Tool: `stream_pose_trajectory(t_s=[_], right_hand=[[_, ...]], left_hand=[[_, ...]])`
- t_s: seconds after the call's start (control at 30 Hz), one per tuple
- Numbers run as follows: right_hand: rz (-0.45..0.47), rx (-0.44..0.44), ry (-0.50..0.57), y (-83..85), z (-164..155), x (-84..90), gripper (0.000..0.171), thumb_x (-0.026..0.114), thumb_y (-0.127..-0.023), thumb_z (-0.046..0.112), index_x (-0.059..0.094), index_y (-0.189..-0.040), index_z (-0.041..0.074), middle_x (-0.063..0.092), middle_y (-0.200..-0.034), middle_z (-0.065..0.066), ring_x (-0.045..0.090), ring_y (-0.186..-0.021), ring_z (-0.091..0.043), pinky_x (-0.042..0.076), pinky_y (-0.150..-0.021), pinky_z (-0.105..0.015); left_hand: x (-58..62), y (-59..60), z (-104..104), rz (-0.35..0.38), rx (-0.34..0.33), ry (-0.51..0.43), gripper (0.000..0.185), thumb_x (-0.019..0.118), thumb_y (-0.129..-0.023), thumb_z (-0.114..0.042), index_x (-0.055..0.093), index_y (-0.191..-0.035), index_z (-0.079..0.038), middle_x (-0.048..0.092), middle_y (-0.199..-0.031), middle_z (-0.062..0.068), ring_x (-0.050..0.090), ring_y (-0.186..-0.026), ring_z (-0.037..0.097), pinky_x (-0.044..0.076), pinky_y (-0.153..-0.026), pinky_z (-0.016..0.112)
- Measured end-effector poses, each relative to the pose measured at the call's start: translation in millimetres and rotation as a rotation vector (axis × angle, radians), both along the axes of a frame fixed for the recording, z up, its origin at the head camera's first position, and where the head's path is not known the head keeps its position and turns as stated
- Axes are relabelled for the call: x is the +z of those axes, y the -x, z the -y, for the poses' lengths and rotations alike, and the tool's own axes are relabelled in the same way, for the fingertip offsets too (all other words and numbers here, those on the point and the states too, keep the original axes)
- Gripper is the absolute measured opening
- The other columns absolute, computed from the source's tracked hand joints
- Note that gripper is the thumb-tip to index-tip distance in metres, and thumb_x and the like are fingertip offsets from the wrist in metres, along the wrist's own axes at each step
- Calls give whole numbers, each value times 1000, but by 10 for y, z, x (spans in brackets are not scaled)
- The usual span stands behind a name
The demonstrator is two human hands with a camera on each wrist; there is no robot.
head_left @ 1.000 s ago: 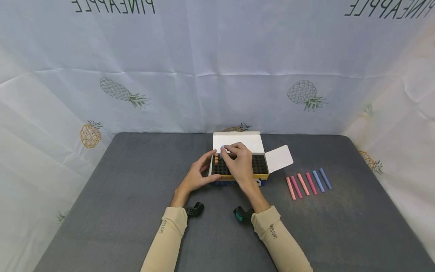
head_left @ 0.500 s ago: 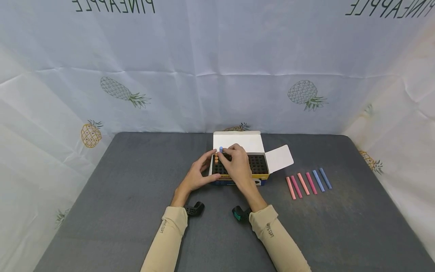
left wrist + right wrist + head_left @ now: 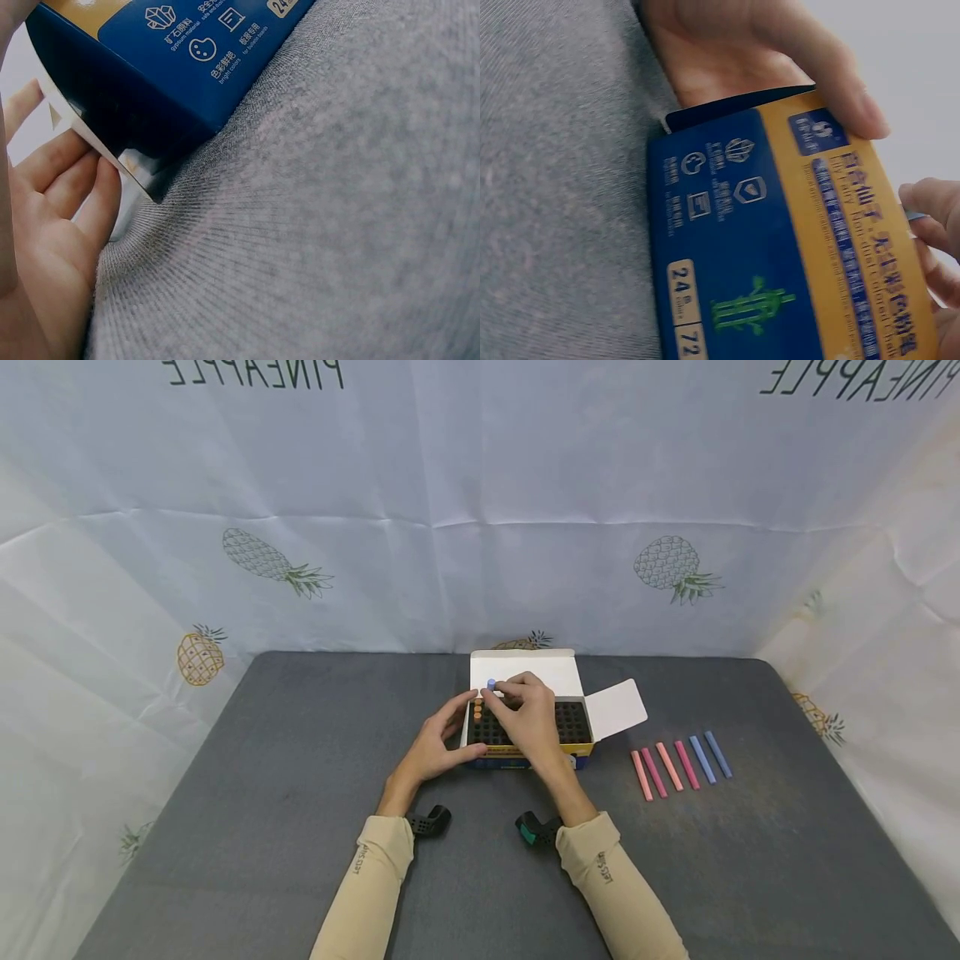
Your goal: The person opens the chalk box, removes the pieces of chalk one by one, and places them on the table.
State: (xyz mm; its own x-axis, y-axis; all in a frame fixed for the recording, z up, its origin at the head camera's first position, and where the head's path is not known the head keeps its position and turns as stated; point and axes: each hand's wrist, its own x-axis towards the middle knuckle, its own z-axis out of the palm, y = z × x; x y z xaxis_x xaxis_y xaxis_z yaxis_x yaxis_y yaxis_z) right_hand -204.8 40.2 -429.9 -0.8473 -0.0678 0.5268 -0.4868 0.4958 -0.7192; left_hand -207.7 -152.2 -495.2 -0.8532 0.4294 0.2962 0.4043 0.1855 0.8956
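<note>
My left hand [image 3: 433,750] holds the left end of an open chalk box [image 3: 731,225]. Its thumb lies on the front top edge and its fingers reach along the left side, partly behind the side flap [image 3: 94,139] in the left wrist view. Between the thumb and fingers of my right hand [image 3: 534,722], a blue chalk stick [image 3: 491,684] is pinched above the back left of the black holed insert [image 3: 573,720]. The stick's lower part is hidden by the fingers. Several orange chalk sticks [image 3: 477,710] stand in holes at the insert's left end.
The box's white lid [image 3: 525,670] is folded back and a white flap [image 3: 617,708] sticks out right. On the grey table [image 3: 262,827], red, pink-orange and blue chalk sticks [image 3: 682,764] lie in a row right of the box. A pineapple-print cloth [image 3: 480,585] hangs behind.
My right hand dipped slightly left and down with the blue chalk stick, then came back up and right. The left hand, box and row of chalk have stayed in place.
</note>
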Motion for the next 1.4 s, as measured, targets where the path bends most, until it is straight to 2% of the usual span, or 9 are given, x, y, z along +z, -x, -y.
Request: stream_pose_trajectory(t_s=[0.23,0.5,0.73,0.9,1.23,1.4], right_hand=[[-27,7,51,-58,-58,121,23,82,-87,11,79,-102,-7,66,-94,-18,73,-77,-32,64,-75,-43],[3,30,49,-122,-97,180,21,81,-87,11,80,-101,-5,66,-93,-17,73,-76,-29,64,-71,-43],[34,55,19,-177,-135,238,19,81,-89,13,81,-99,-2,65,-93,-16,73,-76,-26,63,-70,-39],[32,97,-5,-225,-198,326,17,81,-88,12,81,-98,-2,66,-93,-16,72,-79,-28,63,-74,-41],[7,97,-6,-275,-372,491,18,81,-87,8,80,-99,-4,66,-95,-20,72,-79,-32,65,-77,-43],[-1,69,5,-278,-511,564,19,82,-85,7,80,-98,-6,66,-95,-19,73,-80,-31,65,-79,-42]], left_hand=[[-8,-10,3,7,14,15,84,78,-89,-45,36,-159,-26,45,-158,12,47,-145,34,41,-119,56],[-10,-16,17,0,15,21,86,76,-89,-53,36,-160,-24,42,-160,13,44,-147,36,40,-119,57],[-11,-14,26,4,15,15,85,77,-89,-49,36,-160,-23,46,-157,15,47,-144,36,40,-119,57],[1,-13,25,1,12,10,85,77,-90,-48,36,-159,-23,48,-155,15,48,-143,36,40,-119,58],[1,-4,17,1,18,21,84,78,-89,-46,36,-160,-25,48,-155,14,47,-145,35,40,-119,57],[3,-1,4,9,22,25,84,79,-89,-45,36,-159,-27,47,-157,13,46,-146,34,39,-120,56]])
